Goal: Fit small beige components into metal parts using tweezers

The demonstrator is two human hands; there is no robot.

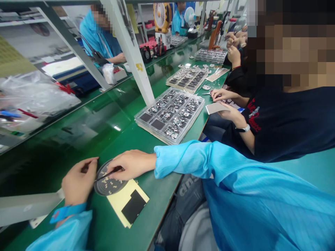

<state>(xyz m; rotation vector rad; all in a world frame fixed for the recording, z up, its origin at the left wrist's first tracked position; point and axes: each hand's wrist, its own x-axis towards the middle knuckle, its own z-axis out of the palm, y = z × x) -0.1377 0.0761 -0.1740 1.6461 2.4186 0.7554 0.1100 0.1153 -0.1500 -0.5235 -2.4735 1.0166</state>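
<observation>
Grey dotted disc (106, 187) — yellow sheet (118, 203), black patch (134, 206) — green tabletop (157, 191).

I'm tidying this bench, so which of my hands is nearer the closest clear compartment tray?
Right. Your right hand is over the round gray dish, short of the tray; your left hand is at the dish's left edge, farther away.

Head-worn view, facing forward, angled down
</observation>
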